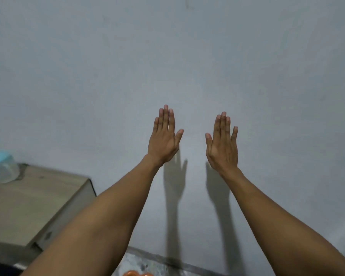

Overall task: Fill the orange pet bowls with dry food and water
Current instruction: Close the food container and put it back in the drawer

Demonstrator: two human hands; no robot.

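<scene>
A: What do we meet first, nearest to us?

B: At the bottom edge of the view, a sliver of the rounded orange plastic pet bowls [138, 273] shows on a mottled grey floor [147, 261], close to the foot of the wall. We cannot tell whether they hold anything; only their top rim is visible.

A: And our hands?

B: Both bare forearms reach forward and up. The left hand [163, 139] and the right hand [222, 145] are spread flat, fingers together and straight, backs toward us, grasping nothing. They are raised in front of the plain pale grey wall [187, 56], apart from each other, each casting a shadow on it.

A: Anything to the side?

B: On the left stands a light wooden cabinet [28, 206]. At its far left corner rests a clear plastic container with a light blue lid [0, 166], blurred, contents unknown.

A: So where does the task stand?

B: We judge that filling has not begun. To begin well, we should lower our gaze until the bowls sit fully in view, then find the food and water, neither of which is visible here, and pour slowly from close above each rim.
</scene>
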